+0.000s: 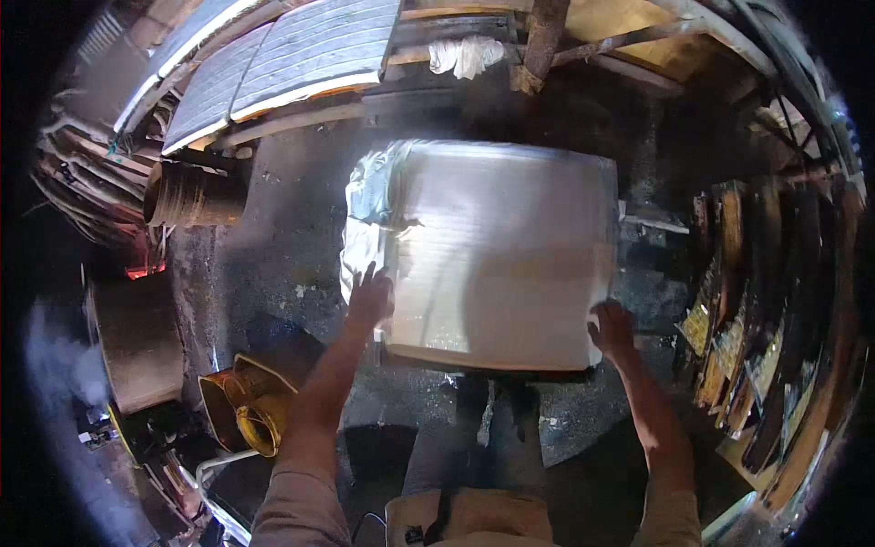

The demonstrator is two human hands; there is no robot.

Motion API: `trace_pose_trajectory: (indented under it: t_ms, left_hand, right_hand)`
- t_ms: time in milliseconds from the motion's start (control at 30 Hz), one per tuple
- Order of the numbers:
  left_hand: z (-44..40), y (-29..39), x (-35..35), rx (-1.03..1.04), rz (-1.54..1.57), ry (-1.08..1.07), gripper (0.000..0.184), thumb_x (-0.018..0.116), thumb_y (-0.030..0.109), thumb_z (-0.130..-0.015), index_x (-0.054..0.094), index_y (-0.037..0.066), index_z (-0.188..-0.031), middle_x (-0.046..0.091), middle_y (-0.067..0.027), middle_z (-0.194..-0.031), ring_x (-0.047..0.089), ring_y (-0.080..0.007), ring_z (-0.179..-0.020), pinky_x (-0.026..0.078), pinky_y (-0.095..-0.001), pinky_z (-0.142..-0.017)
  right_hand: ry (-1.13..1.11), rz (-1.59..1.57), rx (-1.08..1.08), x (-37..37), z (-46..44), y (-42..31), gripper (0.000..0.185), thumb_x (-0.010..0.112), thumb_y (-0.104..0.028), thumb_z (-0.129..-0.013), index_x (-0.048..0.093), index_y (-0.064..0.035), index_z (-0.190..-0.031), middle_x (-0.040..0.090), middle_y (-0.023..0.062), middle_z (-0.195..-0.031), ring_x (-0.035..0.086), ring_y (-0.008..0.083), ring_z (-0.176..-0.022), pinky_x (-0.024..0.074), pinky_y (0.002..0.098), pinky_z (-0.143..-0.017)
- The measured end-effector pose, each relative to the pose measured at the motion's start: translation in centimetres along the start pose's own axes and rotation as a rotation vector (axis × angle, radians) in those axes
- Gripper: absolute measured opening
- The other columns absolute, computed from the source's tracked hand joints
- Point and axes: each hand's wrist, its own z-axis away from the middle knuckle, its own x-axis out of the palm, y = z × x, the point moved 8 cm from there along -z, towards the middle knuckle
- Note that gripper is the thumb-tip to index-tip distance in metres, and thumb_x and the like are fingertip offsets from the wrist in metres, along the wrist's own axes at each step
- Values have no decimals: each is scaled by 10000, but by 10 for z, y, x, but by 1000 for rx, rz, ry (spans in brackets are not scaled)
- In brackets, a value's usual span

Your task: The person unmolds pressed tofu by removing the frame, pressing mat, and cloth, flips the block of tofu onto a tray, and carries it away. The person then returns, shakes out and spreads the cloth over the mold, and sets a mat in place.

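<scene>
I am facing a broad pale slab (510,255), which is lying in front of me, between my two hands, with its shiny flat face turning up toward my head. Its outline is looking nearly square, so I cannot tell for sure which way its long axis is running. It is sitting slightly askew: the near edge is slanting a little toward me on its right, and the left edge is leaning rightward as it is running away from me. Crumpled white sheeting (365,196) is bunching along that left side.

My left hand (372,296) is resting at the left edge, near the close corner, its fingers pointing away from me and lying slightly apart beside the sheeting. My right hand (612,326) is standing at the right edge, also near the close corner, with its fingers bending inward. I cannot tell whether either hand is clamping the slab, since the undersides are hidden.

Off to my left, a yellow container (214,406) is standing on the dark floor (273,228), well apart from the slab; farther off, a brown drum (191,196) is lying on its side. To my right, dark wooden frames (729,301) are standing in a row.
</scene>
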Motion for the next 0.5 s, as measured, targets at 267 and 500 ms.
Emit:
trace_pose_trajectory:
  t_ms: [267,500]
  left_hand:
    - [-48,22,-37,-86,120,55,546,573,224,-763,425,69,-1265,355,-122,-1378,269,-333,-1312,284,-518,-1018]
    - [-111,-7,-7,-145,-115,-92,721,573,235,-729,307,48,-1373,297,-129,-1434,146,-302,-1373,109,-569,-1076]
  right_hand:
    - [264,21,89,-31,-75,18,493,607,-198,-776,477,-74,-1234,364,108,-1348,347,322,-1236,376,524,-927]
    - [170,338,142,-31,-130,37,490,616,-190,-752,520,-53,-1213,147,94,-1480,141,340,-1361,220,560,-1050]
